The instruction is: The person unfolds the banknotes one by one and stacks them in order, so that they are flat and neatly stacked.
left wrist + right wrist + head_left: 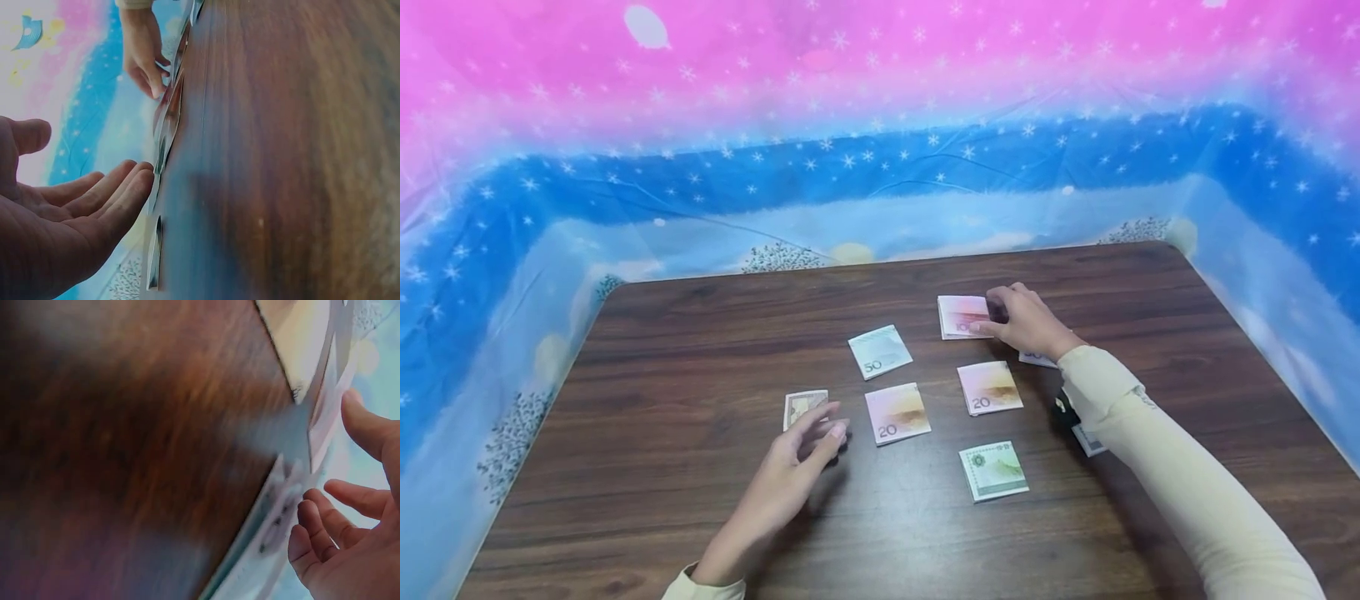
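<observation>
My right hand (pixel 1030 321) is over the right edge of a folded pink banknote (pixel 961 315) at the back of the table. In the right wrist view its thumb and fingers are spread apart, beside the pink note's edge, with nothing between them. Partly covered by this hand and sleeve is another folded banknote (pixel 1036 360). Toward the front left, my left hand (pixel 805 458) hovers by a folded brownish banknote (pixel 801 407), overlapping its lower right part. The left wrist view shows the left fingers (pixel 122 200) extended, holding nothing.
Between the hands lie a folded green 50 note (pixel 880 353), two folded 20 notes, one left (pixel 898 413) and one right (pixel 990 388), and a green note (pixel 994 472) nearer the front. One more note (pixel 1090 442) peeks out under the right sleeve. Patterned cloth (pixel 880 167) surrounds the wooden table (pixel 662 375).
</observation>
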`<state>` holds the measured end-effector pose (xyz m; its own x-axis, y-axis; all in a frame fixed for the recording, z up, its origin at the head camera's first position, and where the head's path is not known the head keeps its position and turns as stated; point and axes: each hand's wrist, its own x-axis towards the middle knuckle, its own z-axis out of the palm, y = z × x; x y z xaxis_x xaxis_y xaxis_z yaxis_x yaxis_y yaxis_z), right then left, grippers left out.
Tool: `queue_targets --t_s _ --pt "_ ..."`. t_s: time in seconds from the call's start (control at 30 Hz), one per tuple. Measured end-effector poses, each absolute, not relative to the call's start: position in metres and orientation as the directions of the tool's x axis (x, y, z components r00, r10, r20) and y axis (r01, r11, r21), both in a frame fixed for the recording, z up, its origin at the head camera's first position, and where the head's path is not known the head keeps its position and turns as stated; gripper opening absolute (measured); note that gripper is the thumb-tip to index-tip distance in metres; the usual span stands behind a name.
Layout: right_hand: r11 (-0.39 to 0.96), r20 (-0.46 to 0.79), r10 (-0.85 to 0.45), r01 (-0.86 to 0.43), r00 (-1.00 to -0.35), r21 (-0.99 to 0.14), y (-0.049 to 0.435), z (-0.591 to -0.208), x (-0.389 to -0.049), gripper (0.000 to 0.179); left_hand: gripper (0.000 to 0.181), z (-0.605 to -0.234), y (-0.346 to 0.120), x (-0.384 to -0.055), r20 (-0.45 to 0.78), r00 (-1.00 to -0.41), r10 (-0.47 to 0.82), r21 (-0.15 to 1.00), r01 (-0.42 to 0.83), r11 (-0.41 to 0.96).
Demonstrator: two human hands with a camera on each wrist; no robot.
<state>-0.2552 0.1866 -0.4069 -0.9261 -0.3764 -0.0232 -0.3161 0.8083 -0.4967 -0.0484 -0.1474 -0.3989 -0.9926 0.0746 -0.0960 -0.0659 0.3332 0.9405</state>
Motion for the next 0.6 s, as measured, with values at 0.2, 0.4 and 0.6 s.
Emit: queue_targets --t_s 0.2,0.4,0.6 --pt "0.809 -0.045 -0.342 -0.269 -0.939 -0.522 0.184 -0.415 -0.268 0.074 0.046 -0.4 -0.144 -0.049 -0.104 -0.99 0.094 0.957 -0.073 0.281" --pt "0.79 -0.033 -0.354 -0.28 -0.935 -0.545 0.182 -0.419 -0.276 0.071 0.046 -0.4 -0.144 -0.049 -0.101 -0.989 0.109 0.966 -0.071 0.25" --pt "0.768 -0.047 -0.334 -0.243 -0.941 -0.592 0.18 -0.416 -0.277 0.062 0.045 -0.399 -0.144 -0.048 -0.088 -0.988 0.127 0.972 -0.058 0.226"
